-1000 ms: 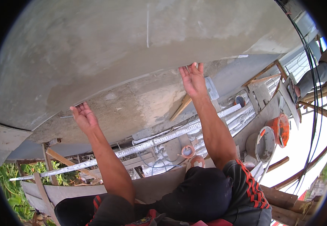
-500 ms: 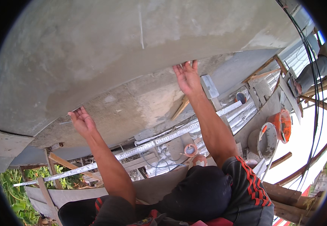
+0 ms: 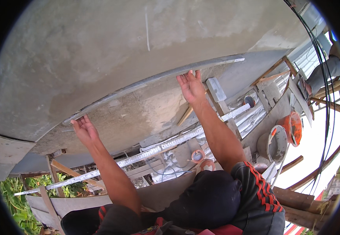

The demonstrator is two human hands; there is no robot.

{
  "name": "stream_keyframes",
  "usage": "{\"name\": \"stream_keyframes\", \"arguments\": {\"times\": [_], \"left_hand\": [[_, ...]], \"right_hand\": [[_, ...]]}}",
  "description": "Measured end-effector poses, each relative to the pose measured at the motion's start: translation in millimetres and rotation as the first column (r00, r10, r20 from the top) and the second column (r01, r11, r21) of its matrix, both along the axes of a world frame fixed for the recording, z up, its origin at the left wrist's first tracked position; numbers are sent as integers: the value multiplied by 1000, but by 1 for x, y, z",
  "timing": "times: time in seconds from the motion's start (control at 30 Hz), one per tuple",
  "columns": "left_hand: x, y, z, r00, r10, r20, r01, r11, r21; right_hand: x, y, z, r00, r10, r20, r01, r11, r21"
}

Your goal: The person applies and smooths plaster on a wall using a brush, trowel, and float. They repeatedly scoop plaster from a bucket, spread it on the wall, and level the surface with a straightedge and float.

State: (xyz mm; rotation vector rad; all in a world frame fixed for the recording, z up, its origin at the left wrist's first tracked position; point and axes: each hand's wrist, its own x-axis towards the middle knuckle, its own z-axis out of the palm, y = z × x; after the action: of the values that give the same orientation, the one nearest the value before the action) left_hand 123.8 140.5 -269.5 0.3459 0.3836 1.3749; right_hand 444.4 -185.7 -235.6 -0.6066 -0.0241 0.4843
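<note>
A long, slightly curved grey strip (image 3: 146, 81) runs along the lower edge of a smooth plastered surface (image 3: 99, 43). My left hand (image 3: 82, 123) grips the strip near its left end, fingertips curled up at its edge. Farther right, my right hand (image 3: 189, 80) holds the same strip from below with bent fingers. Rougher, mottled concrete (image 3: 154, 105) shows beneath the strip, between my hands. A small grey rectangular block (image 3: 216, 89) is just right of my right wrist.
A long pale straightedge (image 3: 154, 149) crosses below. An orange bucket (image 3: 294, 127) and a grey bucket (image 3: 267, 144) stand at right, with black cables (image 3: 323, 62) hanging beside them. Another person's leg (image 3: 322, 76) rests on scaffolding planks. Wooden boards (image 3: 295, 201) and plants (image 3: 15, 203) border the bottom.
Both hands have shifted slightly downward, my right one also leftward. The grey strip has come down from the plaster edge and now shows along its length.
</note>
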Motion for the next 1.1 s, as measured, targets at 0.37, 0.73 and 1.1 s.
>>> {"name": "stream_keyframes", "arguments": {"times": [0.37, 0.73, 1.1], "left_hand": [[-9, -53, -67, 991, -136, -20, 134, 989, -62], [50, -120, -118, 837, -545, 46, 546, 829, -119], [119, -230, -50, 684, -714, -150, 710, 699, -88]], "right_hand": [[-10, -76, -50, 990, -66, -125, 68, 998, 7], [19, -202, -29, 954, -299, -35, 295, 953, -73], [25, -321, -36, 840, -539, -55, 507, 817, -274]]}}
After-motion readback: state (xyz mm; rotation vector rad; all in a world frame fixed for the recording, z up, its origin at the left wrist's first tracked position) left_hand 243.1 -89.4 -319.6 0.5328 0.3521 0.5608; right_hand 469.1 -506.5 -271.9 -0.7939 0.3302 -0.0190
